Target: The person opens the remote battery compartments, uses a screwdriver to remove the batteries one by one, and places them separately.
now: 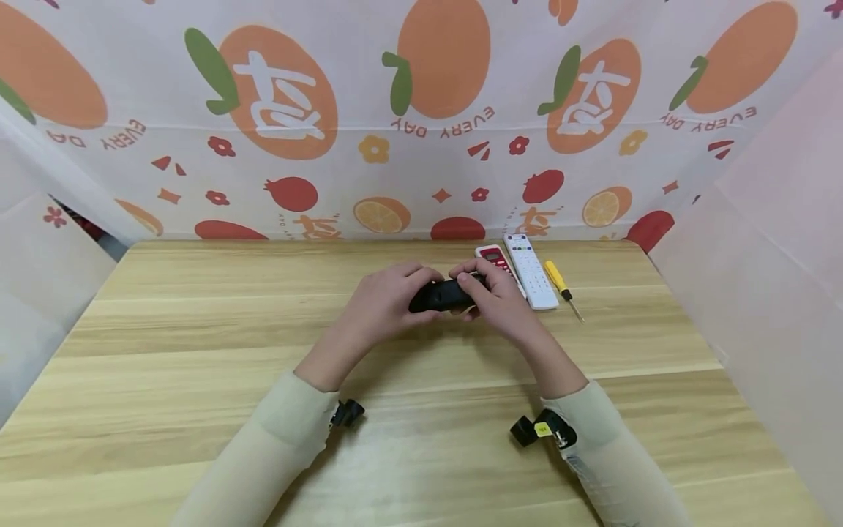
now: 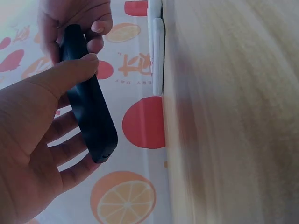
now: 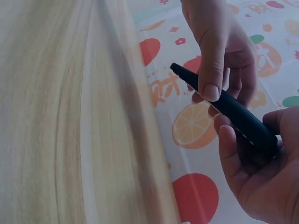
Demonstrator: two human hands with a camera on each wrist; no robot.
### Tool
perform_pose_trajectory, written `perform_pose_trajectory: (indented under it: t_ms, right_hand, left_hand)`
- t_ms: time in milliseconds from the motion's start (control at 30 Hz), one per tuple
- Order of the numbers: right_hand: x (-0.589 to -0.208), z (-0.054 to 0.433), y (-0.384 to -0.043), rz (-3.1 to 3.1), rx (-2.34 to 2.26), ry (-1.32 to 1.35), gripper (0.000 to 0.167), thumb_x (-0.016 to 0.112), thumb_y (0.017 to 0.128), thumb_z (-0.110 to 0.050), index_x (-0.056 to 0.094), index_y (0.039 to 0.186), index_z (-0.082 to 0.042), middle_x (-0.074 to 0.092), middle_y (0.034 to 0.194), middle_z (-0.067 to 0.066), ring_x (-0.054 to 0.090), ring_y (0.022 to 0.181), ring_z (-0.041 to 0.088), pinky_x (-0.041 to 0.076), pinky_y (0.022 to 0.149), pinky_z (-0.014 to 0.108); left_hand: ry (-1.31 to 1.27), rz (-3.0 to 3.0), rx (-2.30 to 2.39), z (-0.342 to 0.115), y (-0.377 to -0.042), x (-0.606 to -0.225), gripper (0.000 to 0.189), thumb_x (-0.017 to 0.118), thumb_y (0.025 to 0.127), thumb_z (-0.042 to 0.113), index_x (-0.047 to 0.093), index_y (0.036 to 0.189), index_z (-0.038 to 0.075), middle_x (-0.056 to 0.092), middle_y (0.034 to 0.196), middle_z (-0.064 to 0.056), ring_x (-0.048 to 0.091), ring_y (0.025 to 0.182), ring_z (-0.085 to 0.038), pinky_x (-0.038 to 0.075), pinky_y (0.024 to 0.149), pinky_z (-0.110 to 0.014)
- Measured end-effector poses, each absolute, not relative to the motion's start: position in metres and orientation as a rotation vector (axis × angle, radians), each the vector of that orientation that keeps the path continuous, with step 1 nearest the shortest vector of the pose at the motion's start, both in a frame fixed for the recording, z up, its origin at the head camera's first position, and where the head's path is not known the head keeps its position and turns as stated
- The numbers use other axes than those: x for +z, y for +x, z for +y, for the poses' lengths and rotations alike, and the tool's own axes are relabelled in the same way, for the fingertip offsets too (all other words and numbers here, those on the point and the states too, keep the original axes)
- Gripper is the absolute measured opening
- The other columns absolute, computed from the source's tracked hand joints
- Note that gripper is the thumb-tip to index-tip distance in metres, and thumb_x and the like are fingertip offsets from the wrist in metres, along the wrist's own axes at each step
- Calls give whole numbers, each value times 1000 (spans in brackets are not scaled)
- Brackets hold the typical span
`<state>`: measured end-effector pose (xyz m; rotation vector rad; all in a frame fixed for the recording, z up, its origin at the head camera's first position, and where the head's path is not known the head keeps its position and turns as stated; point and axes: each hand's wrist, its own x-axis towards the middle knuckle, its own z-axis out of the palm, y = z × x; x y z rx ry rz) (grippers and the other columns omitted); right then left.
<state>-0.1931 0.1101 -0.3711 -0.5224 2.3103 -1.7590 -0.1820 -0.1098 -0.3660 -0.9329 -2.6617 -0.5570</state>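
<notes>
Both hands hold a slim black remote control (image 1: 443, 296) (image 2: 96, 116) between them, over the far middle of the table. My left hand (image 1: 391, 296) grips one end, its thumb across the upper face and its fingers behind, as the left wrist view shows. The other end is pinched by my right hand (image 1: 503, 304), with thumb and fingers (image 3: 228, 144) on either side. In the right wrist view, small light marks run along the remote's lower edge; its button face is turned away.
Just beyond the right hand lie a red-and-white remote (image 1: 494, 255), partly hidden, and a long white remote (image 1: 530, 271). A yellow-handled screwdriver (image 1: 557, 278) is to their right. A fruit-print cloth (image 1: 369, 176) hangs behind the wooden table (image 1: 197, 351).
</notes>
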Motion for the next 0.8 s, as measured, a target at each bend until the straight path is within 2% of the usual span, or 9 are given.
perform_pose_trajectory:
  t_ms: [167,267,400,567,800]
  right_hand:
    - [-372,109,-194,2612,-1487,-616,24,64,97,-30,65,117,-17,64,117,1,60,105,21,51,88,40]
    - [-373,107,-193,2723,-1296,-677,25,68,94,-34,64,116,-22,65,116,-5,58,108,19,46,94,41]
    - [-376,104,-189,2769,-1114,-672,26,68,93,-37,64,116,-25,65,113,-6,58,99,19,47,86,40]
    - [-376,100,-183,2804,-845,-596,26,68,91,-38,64,113,-25,66,99,-5,59,87,17,48,77,36]
    - [-376,95,-177,2767,-650,-572,25,68,89,-35,65,110,-22,66,91,-7,59,80,13,48,74,33]
  left_hand:
    - [-942,-2695,-379,-107,-182,-362,43,80,81,39,68,116,16,67,104,1,64,85,-17,54,71,-39]
    - [-961,-2727,-263,-104,-180,-359,42,79,81,40,69,113,15,67,99,1,63,80,-16,54,66,-37]
    - [-981,-2774,-166,-100,-176,-358,40,79,80,42,69,107,14,65,93,2,62,76,-15,53,63,-37]
    - [-1026,-2822,-88,-94,-173,-366,41,80,78,46,69,103,16,64,87,3,62,73,-15,52,61,-38]
    - [-1068,-2884,-103,-88,-170,-377,39,82,75,45,68,99,18,64,84,4,63,77,-18,52,62,-42]
